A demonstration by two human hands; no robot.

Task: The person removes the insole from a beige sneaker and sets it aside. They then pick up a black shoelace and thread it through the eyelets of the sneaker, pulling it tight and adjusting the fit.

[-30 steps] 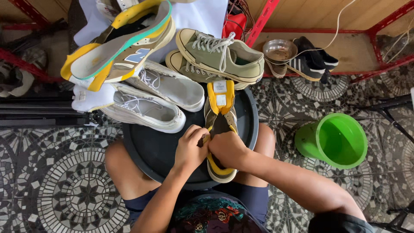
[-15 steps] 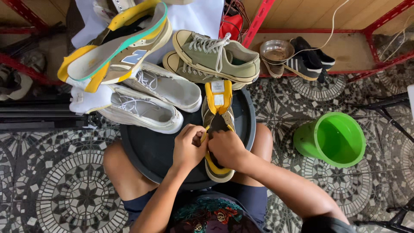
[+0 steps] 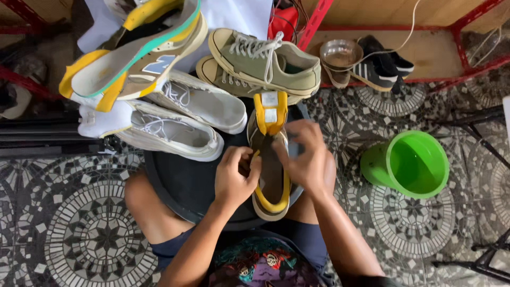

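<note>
A tan sneaker with a yellow lining and a raised yellow tongue (image 3: 270, 159) lies toe-away over a round black basin (image 3: 180, 186) that rests on my knees. My left hand (image 3: 234, 178) pinches the shoe's left collar edge. My right hand (image 3: 307, 157) grips the right side near the tongue. Both hands are closed on the shoe's opening. No lace shows on this shoe.
Beyond the basin lie a white sneaker pair (image 3: 175, 130), an olive canvas pair (image 3: 265, 61), yellow-edged insoles on a tan sneaker (image 3: 133, 50), a black striped shoe (image 3: 380, 64) and a metal bowl (image 3: 339, 56). A green bucket (image 3: 417, 165) lies tipped on the patterned tile floor at right.
The view has shifted down slightly. My right hand has moved up the shoe's right side toward the tongue, while my left hand stays at the left collar.
</note>
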